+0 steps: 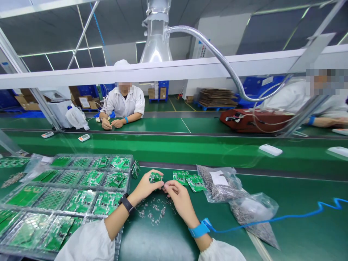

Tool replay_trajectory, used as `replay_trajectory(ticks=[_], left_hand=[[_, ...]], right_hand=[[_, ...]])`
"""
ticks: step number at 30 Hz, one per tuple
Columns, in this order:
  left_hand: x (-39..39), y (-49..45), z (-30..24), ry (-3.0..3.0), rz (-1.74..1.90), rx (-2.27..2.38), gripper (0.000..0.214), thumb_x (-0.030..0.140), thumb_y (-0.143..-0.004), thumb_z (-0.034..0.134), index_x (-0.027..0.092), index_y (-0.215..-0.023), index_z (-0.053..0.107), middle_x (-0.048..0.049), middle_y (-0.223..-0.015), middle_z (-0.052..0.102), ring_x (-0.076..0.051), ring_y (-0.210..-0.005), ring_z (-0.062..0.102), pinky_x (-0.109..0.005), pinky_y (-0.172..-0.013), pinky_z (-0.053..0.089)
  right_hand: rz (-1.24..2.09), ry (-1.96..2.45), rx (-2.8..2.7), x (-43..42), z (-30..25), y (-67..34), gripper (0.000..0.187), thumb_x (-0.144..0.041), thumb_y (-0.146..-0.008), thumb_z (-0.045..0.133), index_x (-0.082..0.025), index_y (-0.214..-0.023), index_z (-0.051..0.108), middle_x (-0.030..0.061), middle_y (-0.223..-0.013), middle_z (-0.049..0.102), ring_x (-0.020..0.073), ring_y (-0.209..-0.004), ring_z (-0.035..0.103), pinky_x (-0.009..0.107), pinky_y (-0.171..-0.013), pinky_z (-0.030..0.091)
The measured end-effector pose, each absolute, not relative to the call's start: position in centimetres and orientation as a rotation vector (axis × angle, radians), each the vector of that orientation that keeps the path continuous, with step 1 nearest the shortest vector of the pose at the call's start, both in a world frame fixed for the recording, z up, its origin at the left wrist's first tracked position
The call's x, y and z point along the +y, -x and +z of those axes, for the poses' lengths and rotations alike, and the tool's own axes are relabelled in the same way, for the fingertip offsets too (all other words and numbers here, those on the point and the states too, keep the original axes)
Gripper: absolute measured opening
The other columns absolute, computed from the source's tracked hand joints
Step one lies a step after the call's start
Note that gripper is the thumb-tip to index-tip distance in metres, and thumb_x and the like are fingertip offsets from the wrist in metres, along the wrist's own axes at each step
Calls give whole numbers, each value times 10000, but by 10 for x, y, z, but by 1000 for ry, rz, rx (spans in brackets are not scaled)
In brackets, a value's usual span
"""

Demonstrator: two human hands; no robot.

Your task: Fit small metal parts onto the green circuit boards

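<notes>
The head camera looks forward and down over the workbench point(160, 241).

Bright, diffuse light; soft tabletop point(159, 241) glare; stretched edges

The green tabletop point(304, 192) carried clear compartmented plastic trays point(129, 181) along its left side, loose metal pieces point(156, 208) scattered between the near and far edges, green circuit boards point(196, 183) by the far edge and, farther right, two plastic bags point(221, 183) of small grey parts (one sat nearer the front edge)
</notes>
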State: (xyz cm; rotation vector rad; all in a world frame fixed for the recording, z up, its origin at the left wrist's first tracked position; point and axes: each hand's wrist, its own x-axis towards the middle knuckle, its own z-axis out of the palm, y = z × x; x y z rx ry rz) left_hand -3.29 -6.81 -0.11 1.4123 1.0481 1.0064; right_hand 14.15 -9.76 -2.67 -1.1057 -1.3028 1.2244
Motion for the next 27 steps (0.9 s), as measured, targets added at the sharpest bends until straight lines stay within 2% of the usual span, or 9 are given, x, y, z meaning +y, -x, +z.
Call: replay_trajectory(ticks=[5,10,16,23,27], left_hand=[[-70,31,0,-1497,978,1027,341,321,-789,787,160,-1068,675,-17,-843,714,-158,-693,682,-296,-727,557],[-69,32,-2,-1595,969,1091,225,250,-814,717,165,-1022,695,-11,-830,713,-155,-694,674,-287,-737,544],[-66,34,-7,-1580,969,1123,192,208,-790,693,170,-978,697,-5,-827,717,-142,-638,657,-281,-705,532],[-62,35,-13,-1430,1078,1110,253,299,-768,749,166,-970,675,-12,-832,711,-146,-626,667,-286,-677,541],[-63,34,-13,-1465,1083,1114,234,270,-763,750,162,-960,684,-18,-863,718,-147,-667,668,-287,-710,548]], right_hand=[[1240,1107,-1237,-95,-29,-143,573,-749,-756,747,-189,-873,704,102,-818,762,276,-797,715,346,-657,546],[1173,1114,-1311,-92,-33,-144,568,-754,-771,727,-192,-847,713,95,-826,754,261,-759,697,341,-632,538],[1080,1117,-1455,-97,-29,-142,510,-711,-854,673,-202,-857,713,85,-855,755,259,-807,701,365,-741,552],[1105,1122,-1464,-98,-34,-138,477,-625,-823,740,-198,-1035,712,59,-844,743,223,-755,680,330,-693,550],[1089,1098,-1495,-97,-36,-137,412,-596,-882,679,-194,-944,748,86,-886,770,239,-795,699,349,-747,547]])
